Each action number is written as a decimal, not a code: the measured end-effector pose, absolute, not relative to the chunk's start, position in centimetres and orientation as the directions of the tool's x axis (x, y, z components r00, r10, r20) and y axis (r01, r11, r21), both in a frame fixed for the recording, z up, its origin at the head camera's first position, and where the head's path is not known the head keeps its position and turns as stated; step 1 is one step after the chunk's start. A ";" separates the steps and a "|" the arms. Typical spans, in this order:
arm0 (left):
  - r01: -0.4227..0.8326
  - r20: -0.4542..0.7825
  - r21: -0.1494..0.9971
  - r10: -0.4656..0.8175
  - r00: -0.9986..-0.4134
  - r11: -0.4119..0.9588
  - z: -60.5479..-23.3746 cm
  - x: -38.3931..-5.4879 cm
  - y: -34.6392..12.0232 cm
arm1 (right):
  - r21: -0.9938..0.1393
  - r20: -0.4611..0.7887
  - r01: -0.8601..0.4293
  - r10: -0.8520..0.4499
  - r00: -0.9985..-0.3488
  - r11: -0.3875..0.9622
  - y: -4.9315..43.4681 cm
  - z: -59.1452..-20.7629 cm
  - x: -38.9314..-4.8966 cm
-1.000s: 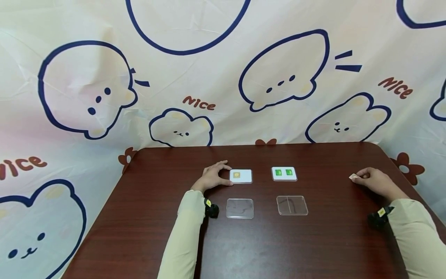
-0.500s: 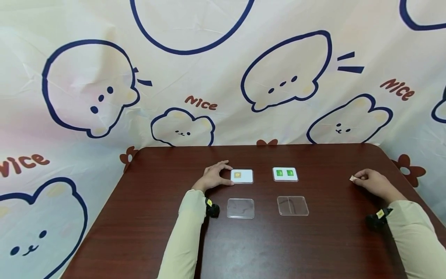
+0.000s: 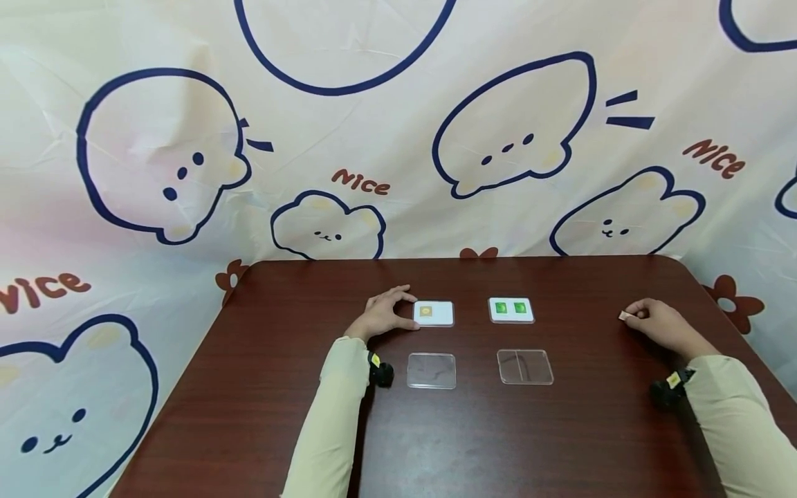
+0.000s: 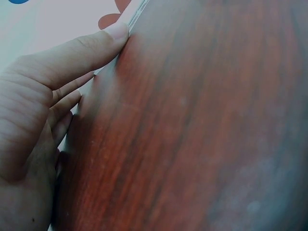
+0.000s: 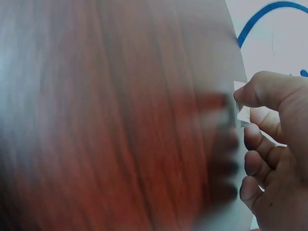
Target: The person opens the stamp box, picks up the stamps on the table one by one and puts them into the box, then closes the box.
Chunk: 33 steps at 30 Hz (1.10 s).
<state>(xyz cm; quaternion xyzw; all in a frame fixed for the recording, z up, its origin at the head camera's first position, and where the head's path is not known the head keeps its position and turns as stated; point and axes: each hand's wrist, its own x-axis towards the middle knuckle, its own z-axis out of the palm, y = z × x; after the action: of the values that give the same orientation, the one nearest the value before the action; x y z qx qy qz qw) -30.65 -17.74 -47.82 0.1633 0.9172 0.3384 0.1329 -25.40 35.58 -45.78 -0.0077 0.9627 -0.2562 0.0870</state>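
A wide stretch of table (image 3: 579,299) is left between the right hand (image 3: 665,326) and green-squared card (image 3: 511,317), a narrower gap between that card and the yellow-marked card (image 3: 438,314), whose left end is blocked by the left hand (image 3: 381,315). Nearer the person, a lane is flanked by the left clear tray (image 3: 432,371) and right clear tray (image 3: 532,367).

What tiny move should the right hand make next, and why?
Probably bring the pale piece toward the case with one yellow square: the right hand pinches it well away, while the left hand holds that case, which looks bare white beside the square.
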 end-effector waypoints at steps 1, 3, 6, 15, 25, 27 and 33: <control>0.210 -0.132 0.665 0.389 -0.912 0.717 -47.8 -30.7 -17.7 | -0.496 -0.156 0.021 -0.065 -0.986 0.868 35.3 -45.8 -25.5; 0.210 -0.128 0.668 0.388 -0.913 0.714 -47.8 -30.7 -17.8 | -0.499 -0.141 0.003 -0.078 -0.987 0.867 34.7 -45.7 -25.8; 0.208 -0.126 0.668 0.385 -0.914 0.714 -47.8 -30.8 -17.8 | -0.504 -0.117 -0.028 -0.101 -0.988 0.863 33.4 -45.5 -26.3; 0.208 -0.125 0.666 0.383 -0.915 0.717 -47.9 -30.7 -17.7 | -0.523 -0.073 -0.124 -0.189 -0.979 0.843 29.1 -44.7 -27.5; 0.210 -0.122 0.663 0.380 -0.917 0.718 -48.1 -30.8 -17.8 | -0.550 -0.073 -0.144 -0.219 -0.973 0.823 25.5 -43.9 -28.4; 0.207 -0.122 0.666 0.378 -0.918 0.717 -48.0 -30.7 -17.7 | -0.552 -0.067 -0.153 -0.227 -0.972 0.820 24.9 -43.7 -28.6; 0.203 -0.128 0.665 0.378 -0.917 0.718 -47.8 -30.5 -17.7 | -0.557 -0.059 -0.173 -0.246 -0.967 0.813 23.2 -43.5 -29.1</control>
<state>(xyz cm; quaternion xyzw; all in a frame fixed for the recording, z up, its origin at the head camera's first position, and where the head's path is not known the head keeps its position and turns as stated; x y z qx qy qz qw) -30.54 -17.73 -47.81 0.1584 0.9180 0.3401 0.1285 -29.07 23.18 -43.54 -0.1103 0.9498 -0.2855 0.0643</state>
